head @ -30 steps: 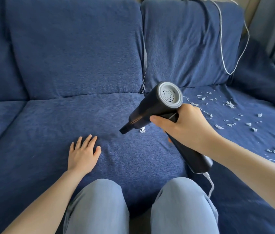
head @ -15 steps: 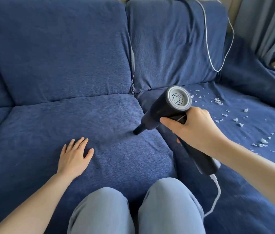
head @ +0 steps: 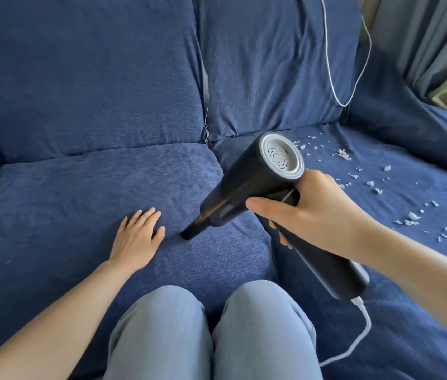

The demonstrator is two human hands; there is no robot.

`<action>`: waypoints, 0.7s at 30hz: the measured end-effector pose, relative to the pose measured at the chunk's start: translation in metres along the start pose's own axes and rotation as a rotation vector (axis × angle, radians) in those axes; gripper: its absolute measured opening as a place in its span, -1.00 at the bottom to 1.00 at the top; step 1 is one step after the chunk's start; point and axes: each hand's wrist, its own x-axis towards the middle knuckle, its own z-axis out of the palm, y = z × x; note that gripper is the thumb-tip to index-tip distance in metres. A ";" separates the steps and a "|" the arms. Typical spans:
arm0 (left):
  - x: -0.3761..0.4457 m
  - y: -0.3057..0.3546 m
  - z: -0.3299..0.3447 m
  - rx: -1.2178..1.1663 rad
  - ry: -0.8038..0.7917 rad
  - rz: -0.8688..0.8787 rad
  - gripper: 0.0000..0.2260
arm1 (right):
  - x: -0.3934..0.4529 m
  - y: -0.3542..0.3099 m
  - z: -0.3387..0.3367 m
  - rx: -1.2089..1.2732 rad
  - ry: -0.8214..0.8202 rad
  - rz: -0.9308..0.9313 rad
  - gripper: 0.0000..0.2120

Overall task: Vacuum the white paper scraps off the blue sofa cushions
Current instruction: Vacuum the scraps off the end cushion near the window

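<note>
My right hand point(head: 307, 212) grips the handle of a black handheld vacuum point(head: 247, 187) with a grey vented rear cap. Its narrow nozzle tip point(head: 188, 234) touches the middle seat cushion point(head: 79, 204) of the blue sofa, just right of my left hand point(head: 137, 239). That hand lies flat on the cushion with fingers straight. Several white paper scraps point(head: 378, 187) are scattered over the right seat cushion point(head: 408, 270), behind and to the right of the vacuum. No scrap shows on the middle cushion.
A white cord point(head: 359, 333) runs from the vacuum's handle end down past my right knee point(head: 260, 325). A thin white cable point(head: 334, 64) hangs over the right back cushion. Grey curtains point(head: 419, 39) hang at the far right. My knees in light blue trousers fill the lower middle.
The nozzle swept left across the middle cushion toward my left hand. The single scrap under the nozzle a second ago is gone. My view shifted right.
</note>
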 end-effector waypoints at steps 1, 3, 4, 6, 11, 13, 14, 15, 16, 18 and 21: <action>0.003 0.003 -0.001 -0.023 0.000 0.004 -0.54 | -0.004 0.000 -0.003 -0.007 -0.003 0.003 -0.59; 0.010 0.007 -0.002 -0.043 -0.012 0.014 -0.54 | -0.008 -0.001 -0.005 -0.020 -0.005 0.005 -0.60; 0.014 0.012 -0.001 -0.051 -0.024 0.028 -0.54 | -0.010 0.000 -0.007 -0.030 0.008 0.012 -0.60; 0.021 0.021 -0.001 -0.062 -0.059 0.049 -0.54 | -0.008 0.004 -0.010 -0.067 0.062 0.031 -0.59; 0.042 0.046 0.004 -0.004 -0.132 0.044 -0.52 | 0.010 0.029 -0.028 -0.169 0.218 0.085 -0.56; 0.051 0.056 0.006 0.005 -0.150 0.042 -0.51 | 0.021 0.044 -0.037 -0.152 0.274 0.129 -0.55; 0.055 0.061 0.007 0.007 -0.159 0.040 -0.51 | 0.026 0.052 -0.041 -0.139 0.298 0.148 -0.54; 0.059 0.067 0.008 0.007 -0.167 0.037 -0.51 | 0.031 0.060 -0.046 -0.127 0.318 0.165 -0.55; 0.065 0.074 0.010 0.008 -0.168 0.038 -0.51 | 0.038 0.069 -0.051 -0.121 0.336 0.177 -0.55; 0.077 0.087 0.014 0.023 -0.167 0.068 -0.52 | 0.052 0.084 -0.058 -0.129 0.366 0.185 -0.55; 0.094 0.113 0.020 0.032 -0.176 0.244 -0.53 | 0.075 0.104 -0.068 -0.150 0.411 0.187 -0.55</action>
